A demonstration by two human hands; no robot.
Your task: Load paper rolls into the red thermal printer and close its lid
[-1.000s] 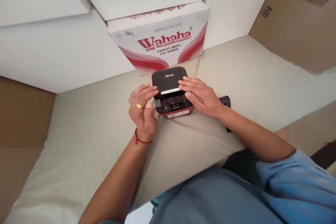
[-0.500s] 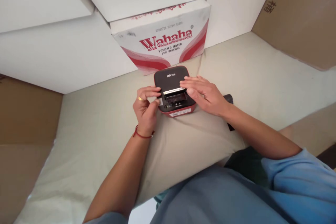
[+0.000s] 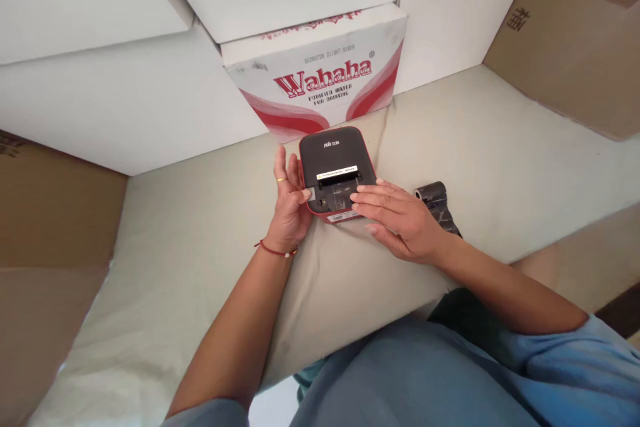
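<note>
A small label printer [image 3: 336, 155] with a black top and red sides stands on the cloth-covered surface. My left hand [image 3: 291, 203] grips its left side, thumb on the top by a small grey tab and fingers along the side wall. A dark glossy strip [image 3: 342, 195] lies across the front of the top, below the slot. My right hand [image 3: 403, 219] is open, its outstretched fingertips resting on the right end of that strip. Right of this hand lies a roll of black printed film [image 3: 434, 195], its loose end partly hidden behind the hand.
Behind the printer, a white and red water carton [image 3: 325, 83] stands among stacked white boxes [image 3: 115, 93]. Brown cardboard [image 3: 575, 60] stands at the right, and more brown cardboard [image 3: 55, 207] at the left. The beige cloth [image 3: 200, 240] ends in front of my body.
My left hand has gone from the top's left edge to gripping the printer's side. My right hand has slid from the lid toward me onto the strip, and the film roll shows more fully.
</note>
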